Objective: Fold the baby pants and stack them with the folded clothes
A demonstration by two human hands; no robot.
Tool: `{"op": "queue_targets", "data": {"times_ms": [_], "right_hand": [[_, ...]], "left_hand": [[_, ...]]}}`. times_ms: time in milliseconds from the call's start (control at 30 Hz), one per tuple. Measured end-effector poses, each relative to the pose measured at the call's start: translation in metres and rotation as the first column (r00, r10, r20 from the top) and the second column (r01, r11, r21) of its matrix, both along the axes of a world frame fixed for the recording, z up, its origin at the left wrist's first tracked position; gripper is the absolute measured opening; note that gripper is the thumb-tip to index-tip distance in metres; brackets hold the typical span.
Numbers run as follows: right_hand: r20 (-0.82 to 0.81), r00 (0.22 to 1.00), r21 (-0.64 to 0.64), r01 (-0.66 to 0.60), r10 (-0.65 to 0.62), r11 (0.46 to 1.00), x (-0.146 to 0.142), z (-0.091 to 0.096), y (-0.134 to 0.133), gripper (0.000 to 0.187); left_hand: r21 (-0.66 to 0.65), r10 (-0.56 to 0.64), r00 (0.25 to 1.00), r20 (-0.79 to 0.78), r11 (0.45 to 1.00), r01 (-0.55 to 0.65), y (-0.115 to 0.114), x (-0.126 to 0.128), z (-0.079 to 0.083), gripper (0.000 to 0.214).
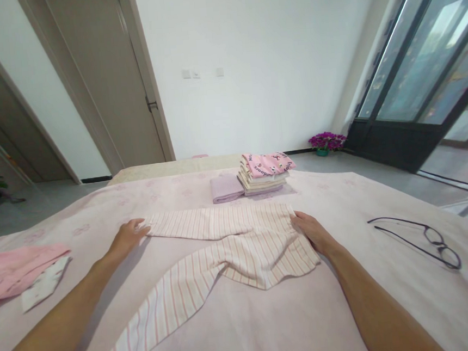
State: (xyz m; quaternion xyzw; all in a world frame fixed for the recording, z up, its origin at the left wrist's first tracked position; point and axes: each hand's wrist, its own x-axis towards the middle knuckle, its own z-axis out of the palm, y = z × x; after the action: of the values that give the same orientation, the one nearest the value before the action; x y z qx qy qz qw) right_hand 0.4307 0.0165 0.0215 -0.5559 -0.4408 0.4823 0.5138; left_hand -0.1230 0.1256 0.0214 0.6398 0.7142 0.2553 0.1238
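A pink-and-white striped garment [227, 247] lies spread on the pale pink bed cover [247, 327], one long leg trailing toward me at the lower left. My left hand [128, 236] rests at the garment's far left end, fingers bent on the cloth edge. At the right end, my right hand [310, 231] grips the cloth's edge, fingers curled on it. Behind the garment sits a stack of folded clothes [263, 174] with a pink printed piece on top, and a folded lilac cloth [226, 188] beside it.
Eyeglasses [428, 237] lie open on the bed at the right. A pink garment [13, 271] and a small white printed cloth [44, 282] lie at the left edge. Beyond the bed are a door [106, 77], a white wall, a flower pot [327, 143] and a glass sliding door [421, 66].
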Motion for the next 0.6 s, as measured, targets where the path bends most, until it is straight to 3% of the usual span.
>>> {"op": "queue_targets", "data": {"times_ms": [167, 300, 400, 500, 600], "right_hand": [[0.022, 0.999, -0.098, -0.027, 0.03, 0.995, 0.008, 0.011, -0.01, 0.033], [0.142, 0.97, -0.238, -0.161, 0.198, 0.958, 0.021, 0.02, -0.019, 0.034], [0.18, 0.929, -0.298, -0.262, 0.323, 0.918, 0.025, 0.022, -0.023, 0.033], [0.139, 0.944, -0.248, -0.258, 0.298, 0.934, 0.021, 0.019, -0.025, 0.031], [-0.01, 0.982, -0.186, -0.187, 0.188, 0.965, 0.017, 0.014, -0.025, 0.03]], "left_hand": [[-0.151, -0.188, 0.978, 0.092, 0.968, 0.2, -0.069, -0.005, 0.011, 0.049], [-0.301, -0.382, 0.918, 0.102, 0.868, 0.395, -0.135, 0.006, 0.008, 0.041], [-0.28, -0.473, 0.876, 0.093, 0.832, 0.479, -0.17, 0.019, 0.002, 0.037], [-0.239, -0.441, 0.864, 0.242, 0.836, 0.494, -0.185, 0.023, 0.008, 0.037], [-0.234, -0.228, 0.86, 0.456, 0.902, 0.363, -0.186, 0.014, 0.023, 0.043]]}}
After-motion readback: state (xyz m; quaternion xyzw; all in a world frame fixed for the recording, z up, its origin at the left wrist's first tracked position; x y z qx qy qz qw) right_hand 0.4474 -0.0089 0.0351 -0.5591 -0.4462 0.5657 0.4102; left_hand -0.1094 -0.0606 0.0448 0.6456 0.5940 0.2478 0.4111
